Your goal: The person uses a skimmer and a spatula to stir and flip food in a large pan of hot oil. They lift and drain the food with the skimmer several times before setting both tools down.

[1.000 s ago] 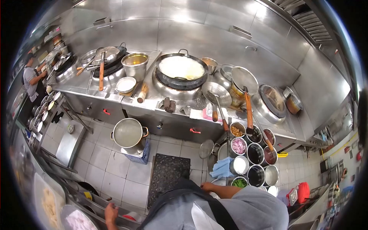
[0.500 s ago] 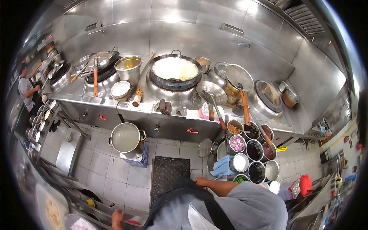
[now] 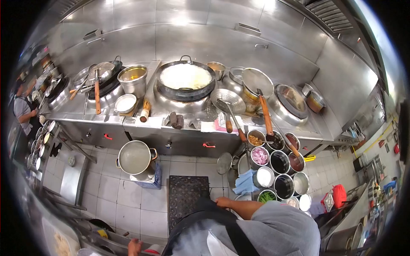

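Note:
My right hand (image 3: pixel 223 202) is in front of my body, its fingers curled beside the dark apron (image 3: pixel 198 219); whatever lies inside them is hidden. At the bottom edge my left hand (image 3: pixel 134 246) hangs near a metal counter edge, partly cut off, its fingers too small to read. Ahead on the stove, a large wok (image 3: pixel 186 77) holds a pale, foamy liquid. In front of it to the right rests a perforated ladle (image 3: pixel 228 99). Close to my right arm are a blue cloth (image 3: pixel 246 181) and pots with sliced onion (image 3: pixel 259 156) and chopped greens (image 3: pixel 267 196).
A two-handled pot (image 3: pixel 136 158) stands on a blue crate (image 3: pixel 150 182) on the tiled floor, left of a black mat (image 3: pixel 188 192). A metal pot of yellow oil (image 3: pixel 133 79) sits left of the wok. A co-worker (image 3: pixel 23 111) stands far left. A red bag (image 3: pixel 339 195) is at right.
The view has turned slightly, so the stove and pots sit a little further left. My left hand has dropped lower in the picture; my right hand stays beside the apron.

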Demonstrator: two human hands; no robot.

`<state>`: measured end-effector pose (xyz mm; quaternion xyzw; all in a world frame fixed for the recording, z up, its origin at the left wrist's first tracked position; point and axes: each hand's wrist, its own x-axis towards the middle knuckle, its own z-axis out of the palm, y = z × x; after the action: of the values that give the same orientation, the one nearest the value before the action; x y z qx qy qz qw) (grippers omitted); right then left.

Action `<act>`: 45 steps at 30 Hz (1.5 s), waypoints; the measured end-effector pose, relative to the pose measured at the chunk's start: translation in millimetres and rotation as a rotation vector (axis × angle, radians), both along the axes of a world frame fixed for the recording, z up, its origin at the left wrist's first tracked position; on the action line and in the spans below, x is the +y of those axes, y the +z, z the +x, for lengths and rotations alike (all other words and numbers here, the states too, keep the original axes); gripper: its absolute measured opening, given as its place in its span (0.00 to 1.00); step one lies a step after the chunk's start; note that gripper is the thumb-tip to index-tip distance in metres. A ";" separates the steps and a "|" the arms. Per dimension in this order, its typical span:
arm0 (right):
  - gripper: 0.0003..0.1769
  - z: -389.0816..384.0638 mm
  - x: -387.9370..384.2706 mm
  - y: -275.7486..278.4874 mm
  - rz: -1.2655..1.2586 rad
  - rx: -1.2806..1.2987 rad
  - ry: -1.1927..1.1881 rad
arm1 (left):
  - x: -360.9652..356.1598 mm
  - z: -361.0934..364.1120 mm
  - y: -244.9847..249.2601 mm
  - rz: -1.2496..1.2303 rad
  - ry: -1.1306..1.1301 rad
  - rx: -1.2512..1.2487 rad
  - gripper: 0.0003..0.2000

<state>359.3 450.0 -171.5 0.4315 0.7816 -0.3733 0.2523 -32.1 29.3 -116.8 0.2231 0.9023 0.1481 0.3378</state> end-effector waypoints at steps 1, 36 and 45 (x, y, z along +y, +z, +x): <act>0.14 0.9 -1.6 -0.2 0.001 -0.001 -0.005 | -0.1 -1.0 -1.4 -0.019 0.029 -0.030 0.24; 0.16 -6.1 -14.5 -1.4 0.107 0.011 0.150 | 11.9 14.9 38.7 0.068 0.044 0.027 0.22; 0.16 -7.0 -10.3 -6.7 0.023 -0.025 0.064 | 17.0 15.5 43.4 0.037 0.086 0.006 0.22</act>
<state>352.3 439.7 -178.2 0.4138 0.7960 -0.3506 0.2687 -16.6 46.3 -73.4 0.1908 0.9092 0.1786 0.3241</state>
